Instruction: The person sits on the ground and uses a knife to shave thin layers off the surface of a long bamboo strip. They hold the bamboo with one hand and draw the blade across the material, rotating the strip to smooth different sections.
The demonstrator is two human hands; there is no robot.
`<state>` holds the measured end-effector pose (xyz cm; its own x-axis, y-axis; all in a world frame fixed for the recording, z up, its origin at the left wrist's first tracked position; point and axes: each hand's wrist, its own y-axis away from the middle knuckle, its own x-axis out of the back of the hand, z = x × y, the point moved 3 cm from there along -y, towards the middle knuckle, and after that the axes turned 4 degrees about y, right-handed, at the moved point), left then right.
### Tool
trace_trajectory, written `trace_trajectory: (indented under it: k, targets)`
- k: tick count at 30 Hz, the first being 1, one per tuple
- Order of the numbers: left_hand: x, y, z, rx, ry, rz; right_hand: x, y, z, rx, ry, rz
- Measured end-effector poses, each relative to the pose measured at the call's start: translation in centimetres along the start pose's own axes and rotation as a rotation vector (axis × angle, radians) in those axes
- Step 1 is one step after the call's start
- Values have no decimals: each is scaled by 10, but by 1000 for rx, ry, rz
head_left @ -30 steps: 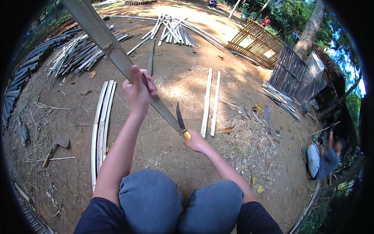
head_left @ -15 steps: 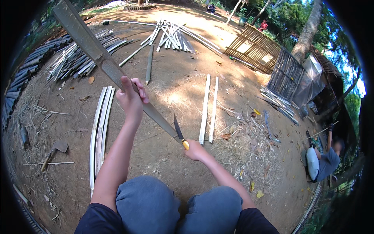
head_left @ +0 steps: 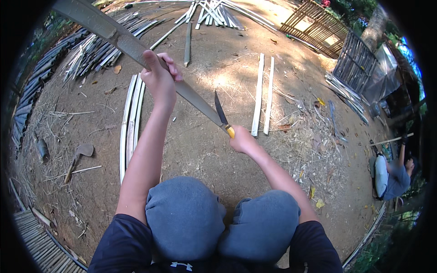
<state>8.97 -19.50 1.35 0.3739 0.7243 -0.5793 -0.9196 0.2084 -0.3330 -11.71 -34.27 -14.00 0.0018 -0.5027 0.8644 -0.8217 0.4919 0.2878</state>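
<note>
A long piece of split bamboo runs slantwise from the upper left down toward the middle of the view. My left hand is wrapped round it, thumb up along its near side. At its lower end is a knife with a dark, pointed blade and a yellow handle. My right hand is closed on that handle, and the blade points up and away. The bamboo's lower end meets the knife where blade and handle join; whether the edge bites into it I cannot tell.
Pale bamboo strips lie on the dirt ahead, more strips beside my left forearm. A hatchet-like tool lies at left. Bamboo piles and a slatted panel stand farther off. Another person sits at far right.
My view has tipped down, so the ground, strips and both hands sit higher and slightly farther right in the picture. Both hands keep their grips, with little visible movement against the bamboo.
</note>
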Motion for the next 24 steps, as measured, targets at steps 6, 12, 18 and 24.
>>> trace_trajectory:
  k: [6, 12, 18, 24]
  targets:
    - [-4, 4, 5, -19, -35, -45, 15, 10, -13, -98, 77, -106]
    - [-13, 7, 9, -43, -76, -124, 17, 12, -16, -88, 8, -139]
    - [-6, 0, 3, -20, -72, -114, 13, 7, -7, -105, -12, -178]
    - [-6, -1, 2, -17, -90, -35, 14, 13, -2, -136, -59, -138]
